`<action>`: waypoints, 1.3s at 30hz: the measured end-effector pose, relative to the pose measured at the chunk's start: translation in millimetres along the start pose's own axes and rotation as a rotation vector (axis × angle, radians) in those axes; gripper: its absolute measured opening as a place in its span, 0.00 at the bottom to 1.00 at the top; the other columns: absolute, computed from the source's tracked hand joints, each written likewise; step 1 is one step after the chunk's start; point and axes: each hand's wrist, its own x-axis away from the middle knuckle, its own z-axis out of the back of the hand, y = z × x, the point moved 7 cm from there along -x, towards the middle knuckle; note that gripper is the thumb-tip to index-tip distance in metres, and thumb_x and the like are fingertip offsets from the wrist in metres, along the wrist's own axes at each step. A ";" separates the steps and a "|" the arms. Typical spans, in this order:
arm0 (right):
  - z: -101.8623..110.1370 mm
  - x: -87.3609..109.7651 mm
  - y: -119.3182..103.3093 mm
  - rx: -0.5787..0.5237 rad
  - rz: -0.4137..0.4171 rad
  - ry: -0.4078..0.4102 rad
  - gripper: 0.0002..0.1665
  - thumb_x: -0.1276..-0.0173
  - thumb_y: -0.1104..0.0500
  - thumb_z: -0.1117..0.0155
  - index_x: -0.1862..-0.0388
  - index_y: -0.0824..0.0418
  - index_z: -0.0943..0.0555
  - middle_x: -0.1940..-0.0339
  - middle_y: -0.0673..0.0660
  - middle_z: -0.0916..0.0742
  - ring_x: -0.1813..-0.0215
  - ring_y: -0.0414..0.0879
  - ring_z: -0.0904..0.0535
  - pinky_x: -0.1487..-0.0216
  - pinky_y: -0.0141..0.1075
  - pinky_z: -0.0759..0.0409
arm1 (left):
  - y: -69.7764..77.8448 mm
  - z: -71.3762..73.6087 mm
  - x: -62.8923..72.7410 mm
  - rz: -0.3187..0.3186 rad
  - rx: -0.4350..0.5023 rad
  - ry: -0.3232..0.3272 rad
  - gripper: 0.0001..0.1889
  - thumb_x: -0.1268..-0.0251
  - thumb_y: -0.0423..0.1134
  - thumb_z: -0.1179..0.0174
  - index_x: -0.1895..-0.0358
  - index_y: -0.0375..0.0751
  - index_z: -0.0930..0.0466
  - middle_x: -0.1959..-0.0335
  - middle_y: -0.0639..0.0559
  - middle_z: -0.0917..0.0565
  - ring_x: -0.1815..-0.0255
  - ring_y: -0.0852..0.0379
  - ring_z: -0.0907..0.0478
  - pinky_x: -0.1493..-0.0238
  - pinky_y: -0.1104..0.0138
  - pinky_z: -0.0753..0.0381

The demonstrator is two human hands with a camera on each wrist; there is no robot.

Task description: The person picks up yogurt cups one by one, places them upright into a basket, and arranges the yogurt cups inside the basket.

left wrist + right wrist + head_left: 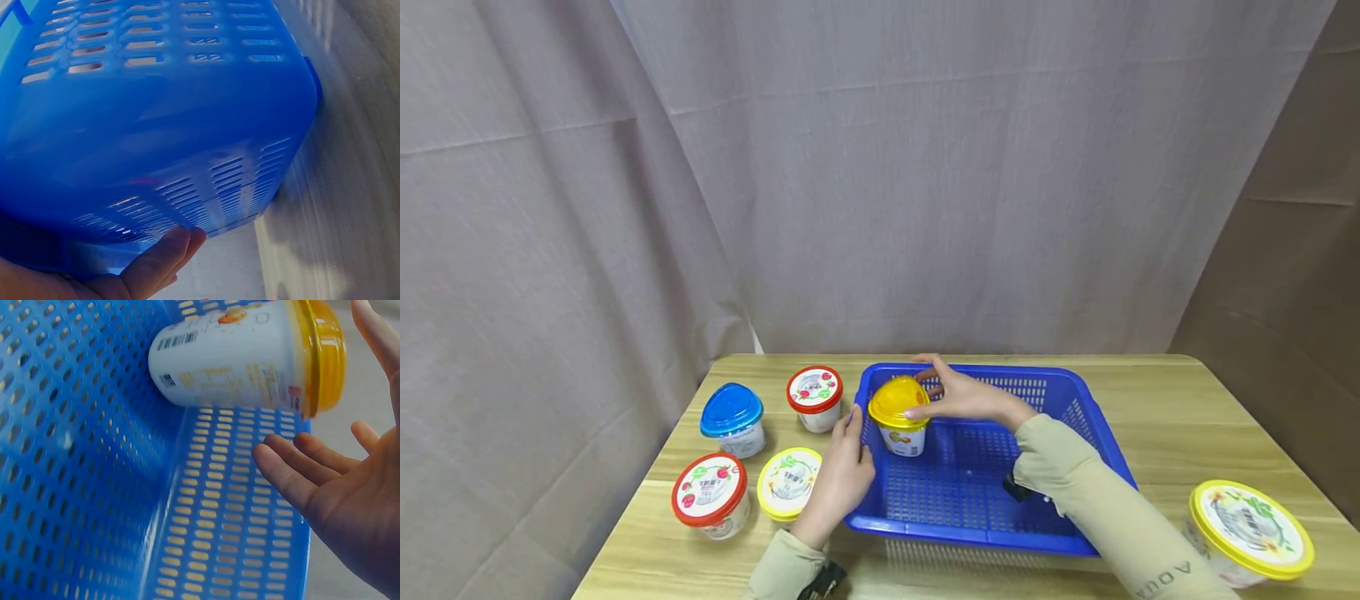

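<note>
Grip wide, right hand (961, 397) flanks domed tub (900, 417); left hand (841, 475) pinches slotted plastic basket (955, 533).

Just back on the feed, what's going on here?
A person's left hand holds the left rim of a blue basket. The right hand, fingers spread, is at the yellow lid of a white tub, upright inside near the far left corner. Four more tubs stand outside on the left.

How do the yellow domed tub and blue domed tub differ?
The yellow domed tub is inside the basket; the blue domed tub stands on the table. The right hand is beside the yellow one; no hand is at the blue one. Both have white bodies.
</note>
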 end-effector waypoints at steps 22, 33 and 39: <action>71.4 42.9 11.0 0.061 -0.026 0.090 0.60 0.38 0.38 0.26 0.20 0.48 0.53 0.26 0.67 0.33 0.31 0.65 0.28 0.36 0.61 0.26 | 1.5 -4.3 -4.9 0.007 -0.006 -0.024 0.32 0.33 0.25 0.47 0.26 0.22 0.42 0.31 0.23 0.34 0.32 0.32 0.31 0.33 0.45 0.30; 110.1 77.7 22.4 0.109 -0.014 0.181 0.57 0.33 0.42 0.30 0.19 0.54 0.54 0.27 0.74 0.34 0.32 0.70 0.28 0.41 0.62 0.24 | 3.3 -4.5 -8.1 -0.003 -0.009 -0.028 0.32 0.33 0.25 0.47 0.26 0.22 0.42 0.31 0.23 0.35 0.32 0.32 0.31 0.33 0.45 0.30; 128.1 99.3 29.3 0.127 -0.042 0.221 0.57 0.32 0.43 0.31 0.18 0.56 0.56 0.27 0.76 0.35 0.32 0.73 0.30 0.41 0.63 0.24 | 3.2 -5.1 -6.1 0.000 0.006 -0.023 0.32 0.34 0.24 0.46 0.26 0.22 0.42 0.31 0.22 0.35 0.31 0.31 0.32 0.32 0.45 0.31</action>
